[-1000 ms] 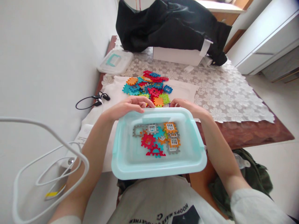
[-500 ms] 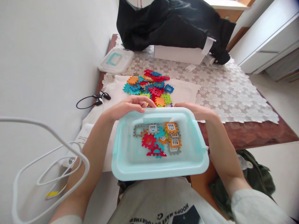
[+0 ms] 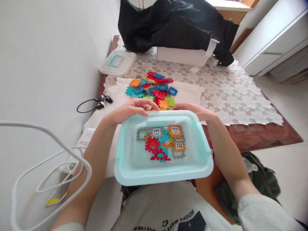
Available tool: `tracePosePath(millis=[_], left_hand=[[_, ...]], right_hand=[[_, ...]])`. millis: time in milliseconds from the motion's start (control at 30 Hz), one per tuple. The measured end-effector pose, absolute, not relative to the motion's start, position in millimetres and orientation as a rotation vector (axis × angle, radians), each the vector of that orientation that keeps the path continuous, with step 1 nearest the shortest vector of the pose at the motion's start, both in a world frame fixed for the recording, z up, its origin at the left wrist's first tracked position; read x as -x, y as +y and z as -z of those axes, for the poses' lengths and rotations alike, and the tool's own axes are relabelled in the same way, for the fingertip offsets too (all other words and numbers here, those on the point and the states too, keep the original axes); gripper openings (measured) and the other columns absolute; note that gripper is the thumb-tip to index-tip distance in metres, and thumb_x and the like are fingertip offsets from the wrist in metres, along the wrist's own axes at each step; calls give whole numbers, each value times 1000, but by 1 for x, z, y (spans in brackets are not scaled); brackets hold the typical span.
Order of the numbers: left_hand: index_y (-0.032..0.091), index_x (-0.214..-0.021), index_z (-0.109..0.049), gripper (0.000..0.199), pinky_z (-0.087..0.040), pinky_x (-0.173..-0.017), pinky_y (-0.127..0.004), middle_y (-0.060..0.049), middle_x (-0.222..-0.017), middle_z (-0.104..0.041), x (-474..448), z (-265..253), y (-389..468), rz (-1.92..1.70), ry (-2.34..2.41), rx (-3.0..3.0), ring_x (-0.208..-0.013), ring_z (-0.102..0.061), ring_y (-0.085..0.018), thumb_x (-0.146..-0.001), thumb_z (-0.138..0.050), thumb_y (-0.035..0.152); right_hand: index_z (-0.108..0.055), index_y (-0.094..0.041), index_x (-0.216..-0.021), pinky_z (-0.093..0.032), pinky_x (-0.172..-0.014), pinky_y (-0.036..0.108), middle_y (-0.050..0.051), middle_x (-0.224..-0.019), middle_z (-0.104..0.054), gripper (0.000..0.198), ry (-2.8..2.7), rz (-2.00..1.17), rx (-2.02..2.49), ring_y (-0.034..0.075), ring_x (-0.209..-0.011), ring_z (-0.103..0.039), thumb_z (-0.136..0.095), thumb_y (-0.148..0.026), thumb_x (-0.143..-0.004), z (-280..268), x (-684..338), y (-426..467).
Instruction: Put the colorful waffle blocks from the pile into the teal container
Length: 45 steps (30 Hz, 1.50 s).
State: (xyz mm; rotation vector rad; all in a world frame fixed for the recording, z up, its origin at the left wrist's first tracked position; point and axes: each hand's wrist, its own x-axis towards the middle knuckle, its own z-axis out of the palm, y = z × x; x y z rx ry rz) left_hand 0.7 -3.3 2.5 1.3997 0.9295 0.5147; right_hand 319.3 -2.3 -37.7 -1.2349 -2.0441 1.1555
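On lap, teal bin (image 3: 134, 166) long axis L-R, far rim under left hand (image 3: 131, 110) & right hand (image 3: 192, 109), fingers curled.

Soft, even daylight fills my view, shadows faint; the wide lens bends the edges, and my near shirt (image 3: 163, 208) blurs.

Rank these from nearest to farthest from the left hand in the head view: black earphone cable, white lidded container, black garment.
1. black earphone cable: on the table just left of the left hand.
2. white lidded container: farther back, by the wall.
3. black garment: at the table's far end.
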Motion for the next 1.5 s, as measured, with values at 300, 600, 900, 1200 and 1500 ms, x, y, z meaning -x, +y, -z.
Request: tracePosePath(millis=[300, 600, 900, 1200, 1500], left_hand=[[22, -108, -85, 36, -54, -68, -28, -4, -93, -74, 1, 1, 0, -504, 906, -1435, -77, -65, -19, -73, -79, 28], [20, -112, -85, 38, -30, -53, -24, 0, -76, -52, 5, 5, 6, -440, 831, -1442, -64, -43, -13, -76, -79, 30], [21, -112, -85, 37, -29, -54, -24, 1, -76, -50, 5, 8, 7, -456, 824, -1392, -64, -41, -12, -76, -80, 28], [21, -107, -86, 35, -52, -68, -29, -5, -91, -73, 2, 3, 1, -517, 922, -1439, -78, -65, -20, -73, -79, 27], [22, -111, -83, 38, -57, -75, -28, -4, -106, -77, 0, -2, -2, -490, 949, -1449, -89, -69, -21, -73, -78, 25]], right_hand=[[-74, -21, -110, -60, -69, 30, 3, -96, -80, 48, -1663, -1501, 1025, 18, -78, -72, -96, -48, -77, 56, -331, 21], [-65, -32, -110, -64, -76, 36, 0, -97, -75, 54, -1448, -1239, 960, 21, -84, -73, -92, -61, -73, 62, -337, 23], [-67, -45, -129, -64, -82, 47, 5, -121, -76, 66, -1449, -981, 933, 29, -107, -73, -62, -91, -83, 57, -331, 18], [-83, -31, -102, -63, -95, 48, 7, -102, -81, 53, -1707, -1379, 677, 29, -101, -76, -94, -72, -70, 50, -320, -3], [-80, -31, -106, -61, -106, 47, 7, -115, -79, 61, -1628, -1066, 932, 27, -113, -75, -57, -87, -95, 63, -311, 15]])
